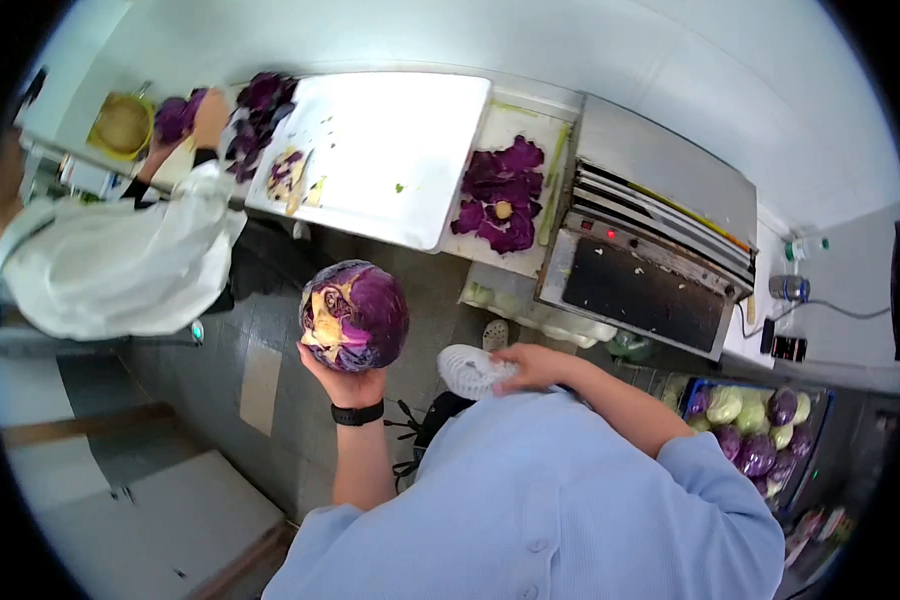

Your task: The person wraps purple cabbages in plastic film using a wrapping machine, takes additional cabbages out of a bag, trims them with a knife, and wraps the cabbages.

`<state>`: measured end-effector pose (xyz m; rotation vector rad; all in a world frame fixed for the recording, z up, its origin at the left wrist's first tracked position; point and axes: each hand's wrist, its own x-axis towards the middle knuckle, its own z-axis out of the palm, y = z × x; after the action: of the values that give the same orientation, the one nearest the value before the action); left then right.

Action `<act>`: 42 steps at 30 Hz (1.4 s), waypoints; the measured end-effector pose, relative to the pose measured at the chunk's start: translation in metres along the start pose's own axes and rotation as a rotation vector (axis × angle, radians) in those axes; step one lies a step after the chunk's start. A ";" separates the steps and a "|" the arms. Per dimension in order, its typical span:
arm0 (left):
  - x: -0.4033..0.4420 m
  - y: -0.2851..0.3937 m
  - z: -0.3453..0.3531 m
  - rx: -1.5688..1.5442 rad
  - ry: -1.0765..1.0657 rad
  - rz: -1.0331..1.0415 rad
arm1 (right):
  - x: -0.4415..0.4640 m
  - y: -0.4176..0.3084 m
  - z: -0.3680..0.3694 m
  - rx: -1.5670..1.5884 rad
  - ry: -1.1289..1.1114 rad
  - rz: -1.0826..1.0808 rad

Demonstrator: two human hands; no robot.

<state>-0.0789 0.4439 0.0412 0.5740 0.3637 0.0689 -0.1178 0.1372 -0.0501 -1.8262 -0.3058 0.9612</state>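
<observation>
A red cabbage (355,316) rests in my left hand (344,378), cupped from below and held above the floor. Its cut side, yellowish with torn leaf bases, faces up and to the left. Close to my body, my right hand (530,367) is closed on a white foam net (467,372), ribbed and oval in outline. The net and the cabbage are apart. Loose purple cabbage leaves (510,188) lie on the counter ahead of me, with a cut stem piece (503,210) among them.
A large white tray (380,150) with scraps stands on the counter, beside a metal wrapping machine (650,260) with a red light. To the left a co-worker (120,260) holds a purple cabbage (175,118). A blue crate (827,410) of wrapped cabbages is at right.
</observation>
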 end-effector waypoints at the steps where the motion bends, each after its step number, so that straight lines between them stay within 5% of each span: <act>1: -0.015 0.003 -0.008 -0.035 -0.009 0.014 | 0.000 0.008 0.004 -0.190 -0.120 -0.007; 3: -0.055 0.005 -0.022 -0.061 0.052 0.060 | -0.003 0.014 0.012 -0.358 -0.325 0.055; 7: -0.126 0.001 -0.074 -0.103 0.182 0.128 | 0.000 0.043 0.033 -0.509 0.008 0.006; 10: -0.188 0.009 -0.122 -0.126 0.151 0.174 | 0.011 0.033 0.059 -0.314 -0.117 0.188; 12: -0.222 0.009 -0.136 -0.092 0.261 0.267 | 0.019 0.049 0.087 -0.232 -0.151 0.089; 16: -0.239 0.027 -0.181 -0.278 0.112 0.280 | 0.061 0.064 0.120 -0.421 -0.156 0.103; 20: -0.294 0.034 -0.228 -0.441 0.137 0.446 | 0.077 0.041 0.149 -0.818 -0.186 -0.052; 22: -0.258 0.034 -0.199 -0.387 0.146 0.506 | 0.135 0.033 0.110 -0.962 -0.235 -0.244; 27: -0.319 0.095 -0.253 -0.374 0.275 0.684 | 0.211 -0.021 0.176 -1.044 -0.239 -0.404; 32: -0.340 0.169 -0.320 -0.478 0.311 0.744 | 0.308 0.035 0.185 -1.323 -0.306 -0.066; 38: -0.324 0.279 -0.375 -0.453 0.276 0.845 | 0.329 0.095 0.200 -1.124 -0.185 0.311; 42: -0.284 0.338 -0.425 -0.483 0.321 0.940 | 0.375 0.082 0.243 -1.309 -0.297 0.325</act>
<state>-0.4829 0.9015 -0.0156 0.2079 0.3446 1.1339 -0.0683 0.4817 -0.3414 -2.9550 -1.0195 1.4209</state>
